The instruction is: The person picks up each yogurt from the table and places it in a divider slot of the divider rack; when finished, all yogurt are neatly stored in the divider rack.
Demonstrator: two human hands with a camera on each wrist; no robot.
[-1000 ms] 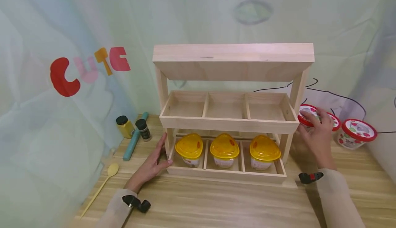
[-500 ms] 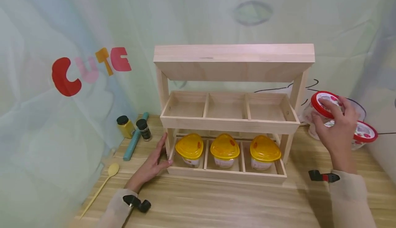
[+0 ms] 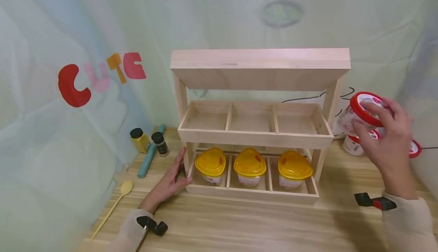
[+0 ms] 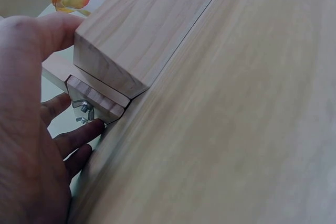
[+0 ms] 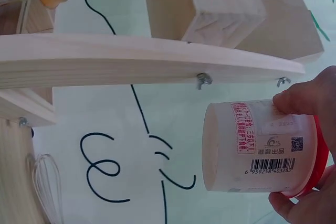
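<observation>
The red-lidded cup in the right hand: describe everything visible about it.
The red-lidded cup is a white, plastic-looking tub with a red-rimmed lid printed with a picture. Its side carries red text, a barcode and a small QR code. It is off the table, tilted, beside the wooden rack's right post. Only the right hand touches it, fingers curled around the lid's rim.
</observation>
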